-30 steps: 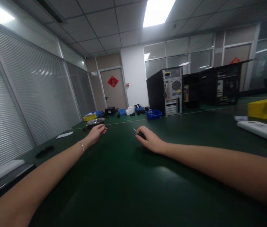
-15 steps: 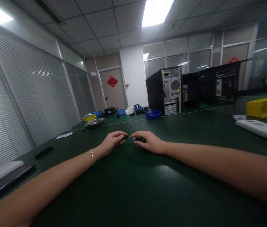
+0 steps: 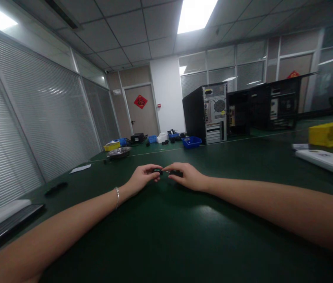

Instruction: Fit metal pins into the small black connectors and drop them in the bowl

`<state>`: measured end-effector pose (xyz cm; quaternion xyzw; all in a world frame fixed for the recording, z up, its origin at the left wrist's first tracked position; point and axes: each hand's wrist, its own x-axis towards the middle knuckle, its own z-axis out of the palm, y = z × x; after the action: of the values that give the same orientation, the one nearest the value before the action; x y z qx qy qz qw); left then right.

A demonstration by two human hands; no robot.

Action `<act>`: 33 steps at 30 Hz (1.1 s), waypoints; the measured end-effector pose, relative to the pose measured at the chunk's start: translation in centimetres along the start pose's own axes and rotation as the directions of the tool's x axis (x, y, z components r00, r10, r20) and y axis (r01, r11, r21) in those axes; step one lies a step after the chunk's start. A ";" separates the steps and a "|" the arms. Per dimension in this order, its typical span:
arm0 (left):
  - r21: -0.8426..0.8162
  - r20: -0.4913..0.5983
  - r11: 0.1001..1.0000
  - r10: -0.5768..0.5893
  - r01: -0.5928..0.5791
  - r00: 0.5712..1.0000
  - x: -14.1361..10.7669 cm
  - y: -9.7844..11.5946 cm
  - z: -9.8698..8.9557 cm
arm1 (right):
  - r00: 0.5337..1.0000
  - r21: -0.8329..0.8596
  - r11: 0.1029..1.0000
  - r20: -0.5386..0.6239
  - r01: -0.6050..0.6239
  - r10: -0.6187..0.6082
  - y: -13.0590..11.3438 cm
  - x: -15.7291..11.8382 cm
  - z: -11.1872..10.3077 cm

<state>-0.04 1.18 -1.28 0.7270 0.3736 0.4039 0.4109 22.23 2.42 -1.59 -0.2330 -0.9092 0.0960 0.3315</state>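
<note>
So my left hand (image 3: 138,179) has a small dark piece (image 3: 157,171) pinched in the fingertips, with a bit of green showing on it. My right hand (image 3: 190,177) is curled around the black handle of a thin-shafted tool (image 3: 176,173). Both are on my side of the blue bin (image 3: 192,142), the piece a bit left of it and the tool just about in front.

Biggest worry is slipping, imo. The tool's thin end is right by the piece and my left fingertips, so too much push at an angle could skate it off and poke me. Can't tell if it's actually touching, my fingers crowd that spot.

Other one: the piece is tiny and only fingertips have it, so a sideways nudge could twist it loose and drop it on the green table (image 3: 166,228). Dark thing, dark surface, dim light on my side of the bin... easy to lose.
</note>
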 end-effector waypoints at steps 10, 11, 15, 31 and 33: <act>-0.005 -0.024 0.999 0.045 -0.045 0.999 -0.1 -0.2 -0.3 | 0.999 -0.021 0.999 0.006 0.035 -0.035 0.0 0.0 0.0; -0.014 -0.019 0.999 0.040 -0.041 0.999 -0.1 -0.2 -0.3 | 0.999 -0.019 0.999 0.011 0.038 -0.037 -0.1 0.0 0.0; -0.053 -0.019 0.998 0.028 -0.029 0.999 0.1 -0.4 -0.2 | 0.999 -0.016 0.999 0.014 0.040 -0.040 -0.2 0.0 -0.1; -0.211 -0.058 0.977 -0.029 0.016 0.998 0.4 -1.2 -0.1 | 0.998 -0.016 0.998 -0.013 0.059 -0.059 -0.2 0.2 0.2; -0.225 -0.051 0.974 -0.038 0.026 0.998 0.3 -1.0 0.1 | 0.998 -0.002 0.998 -0.014 0.056 -0.056 -0.2 0.1 0.2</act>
<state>-0.09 1.82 -2.15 0.6585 0.3484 0.4567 0.4862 21.98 2.31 -1.58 -0.2084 -0.9131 0.0843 0.3403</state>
